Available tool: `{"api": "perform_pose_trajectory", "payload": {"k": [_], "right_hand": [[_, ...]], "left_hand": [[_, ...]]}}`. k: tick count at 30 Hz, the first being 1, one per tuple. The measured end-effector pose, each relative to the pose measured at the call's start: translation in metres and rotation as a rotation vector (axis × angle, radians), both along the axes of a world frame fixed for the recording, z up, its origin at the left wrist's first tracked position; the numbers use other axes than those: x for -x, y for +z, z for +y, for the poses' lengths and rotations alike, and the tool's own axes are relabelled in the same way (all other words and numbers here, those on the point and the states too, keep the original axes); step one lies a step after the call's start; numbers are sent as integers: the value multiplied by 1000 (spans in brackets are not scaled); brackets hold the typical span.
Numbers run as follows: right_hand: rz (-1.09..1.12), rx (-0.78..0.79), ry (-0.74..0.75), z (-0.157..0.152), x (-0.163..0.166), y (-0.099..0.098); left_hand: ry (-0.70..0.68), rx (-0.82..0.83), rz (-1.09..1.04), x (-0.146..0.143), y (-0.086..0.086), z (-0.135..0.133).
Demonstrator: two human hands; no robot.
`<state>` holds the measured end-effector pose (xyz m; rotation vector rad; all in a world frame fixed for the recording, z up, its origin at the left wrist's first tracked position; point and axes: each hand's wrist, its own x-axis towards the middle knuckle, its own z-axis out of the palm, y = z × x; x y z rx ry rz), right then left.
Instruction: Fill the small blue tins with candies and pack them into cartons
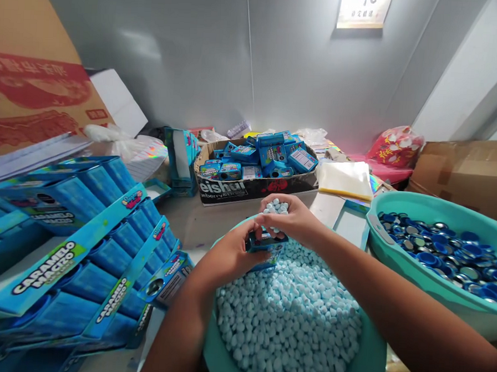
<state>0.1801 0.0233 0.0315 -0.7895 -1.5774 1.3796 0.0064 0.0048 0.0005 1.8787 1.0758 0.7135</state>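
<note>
Right now, one round teal plastic tub (370, 356) is full of small pale blue candies (291, 321). Over it, the left hand (243, 252) is wrapped around one small blue paper box (275, 254). The right hand (291, 217) is curled around a handful of candies, just above the box. One more teal tub (422, 203) holds shiny blue and silver round lids (449, 252), too many to count. One black cardboard carton (248, 191) holds many blue boxes (273, 154).

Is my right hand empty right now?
No, your right hand holds a heap of pale blue pieces at the top of the small blue box in your left hand.
</note>
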Motion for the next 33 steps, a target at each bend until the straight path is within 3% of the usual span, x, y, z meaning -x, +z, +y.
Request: {"api": "perform_pose_trajectory", "payload": {"k": [4, 12, 19, 33], "right_hand": [[61, 1, -72, 2, 3, -6], [94, -18, -197, 5, 5, -9], [117, 9, -186, 5, 8, -15], [143, 65, -170, 3, 10, -12]], "left_hand": [[48, -13, 39, 1, -3, 1], [1, 39, -12, 2, 2, -1], [2, -48, 97, 4, -1, -1], [-20, -12, 0, 3, -3, 1]]}}
